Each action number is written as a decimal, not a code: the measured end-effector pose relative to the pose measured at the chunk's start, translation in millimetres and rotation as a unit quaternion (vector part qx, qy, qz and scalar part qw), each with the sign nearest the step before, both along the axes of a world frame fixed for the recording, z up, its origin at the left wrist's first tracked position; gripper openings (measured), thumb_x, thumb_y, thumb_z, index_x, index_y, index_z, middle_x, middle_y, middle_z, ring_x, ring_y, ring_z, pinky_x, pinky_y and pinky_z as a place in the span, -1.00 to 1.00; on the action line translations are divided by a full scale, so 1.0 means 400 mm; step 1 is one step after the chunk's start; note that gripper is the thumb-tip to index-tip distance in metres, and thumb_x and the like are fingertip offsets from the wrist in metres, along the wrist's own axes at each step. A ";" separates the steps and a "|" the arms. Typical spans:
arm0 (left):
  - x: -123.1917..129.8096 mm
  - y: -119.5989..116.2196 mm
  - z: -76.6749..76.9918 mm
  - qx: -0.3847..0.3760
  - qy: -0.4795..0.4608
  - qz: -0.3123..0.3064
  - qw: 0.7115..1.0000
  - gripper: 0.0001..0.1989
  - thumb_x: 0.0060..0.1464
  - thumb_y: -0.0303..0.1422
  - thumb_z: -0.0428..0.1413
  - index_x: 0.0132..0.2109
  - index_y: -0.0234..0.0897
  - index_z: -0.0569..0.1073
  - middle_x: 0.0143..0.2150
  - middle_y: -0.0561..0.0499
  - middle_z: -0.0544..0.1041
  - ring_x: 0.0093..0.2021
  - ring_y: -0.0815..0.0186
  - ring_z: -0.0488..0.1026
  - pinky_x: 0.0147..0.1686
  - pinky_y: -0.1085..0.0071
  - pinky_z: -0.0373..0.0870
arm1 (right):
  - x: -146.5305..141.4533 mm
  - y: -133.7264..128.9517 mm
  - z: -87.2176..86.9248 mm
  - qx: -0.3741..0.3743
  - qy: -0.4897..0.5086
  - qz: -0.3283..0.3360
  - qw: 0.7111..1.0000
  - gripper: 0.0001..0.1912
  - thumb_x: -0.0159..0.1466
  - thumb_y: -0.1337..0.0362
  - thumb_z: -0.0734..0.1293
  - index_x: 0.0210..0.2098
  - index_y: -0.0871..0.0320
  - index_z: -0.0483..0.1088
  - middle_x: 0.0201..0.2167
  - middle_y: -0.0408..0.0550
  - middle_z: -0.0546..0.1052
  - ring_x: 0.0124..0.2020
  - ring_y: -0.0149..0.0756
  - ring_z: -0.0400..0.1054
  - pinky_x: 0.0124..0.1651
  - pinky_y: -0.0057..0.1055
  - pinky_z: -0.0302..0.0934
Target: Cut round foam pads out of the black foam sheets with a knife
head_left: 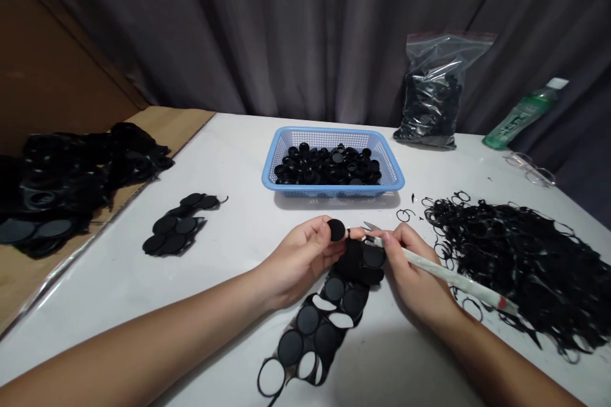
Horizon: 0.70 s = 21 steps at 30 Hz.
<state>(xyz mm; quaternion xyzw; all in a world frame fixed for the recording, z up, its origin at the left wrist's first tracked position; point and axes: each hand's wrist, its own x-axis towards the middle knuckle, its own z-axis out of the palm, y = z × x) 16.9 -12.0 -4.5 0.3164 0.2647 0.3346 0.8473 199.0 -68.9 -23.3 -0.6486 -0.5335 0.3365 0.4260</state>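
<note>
Between thumb and fingers, my left hand (pixel 305 254) pinches a round black disc (pixel 337 230). A white-handled cutting tool (pixel 453 278) with a pointed metal tip is gripped in my right hand (pixel 413 267), its tip close to my left fingertips. Beneath both hands lies a black sheet of joined discs (pixel 327 337), with several round holes through which the white table shows. The sheet's upper end is folded and touches my hands. Whether the pinched disc is still joined to the sheet, I cannot tell.
A blue basket (pixel 333 189) holds many black round pieces. Black scrap rings (pixel 520 261) heap at right, and another sheet piece (pixel 174 226) lies left. More sheets (pixel 62 184) rest on cardboard at far left. Behind stand a plastic bag (pixel 432 98), green bottle (pixel 522 116) and glasses (pixel 531 170).
</note>
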 end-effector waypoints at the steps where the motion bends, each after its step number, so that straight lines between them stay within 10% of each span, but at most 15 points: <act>1: 0.000 0.003 -0.002 -0.015 0.009 0.014 1.000 -0.59 -0.12 -0.06 0.29 -0.30 -0.32 0.42 -0.12 -0.15 0.60 -0.07 0.19 0.52 0.02 0.28 0.29 | -0.001 -0.001 0.000 0.001 0.009 0.006 1.000 -0.67 0.35 0.05 0.16 -0.48 0.07 0.19 -0.28 -0.08 0.58 -0.32 -0.23 0.41 -0.35 -0.39 0.18; 21: -0.002 0.047 0.024 -0.161 -0.040 0.059 0.984 -0.65 0.27 -0.23 -0.07 -0.06 -0.39 0.48 -0.19 -0.22 0.61 -0.16 0.21 0.56 -0.17 0.35 0.43 | -0.022 -0.004 0.003 0.041 0.075 0.029 0.996 -0.72 0.35 0.10 0.19 -0.45 0.09 0.24 -0.24 -0.06 0.57 -0.21 -0.24 0.41 -0.23 -0.40 0.21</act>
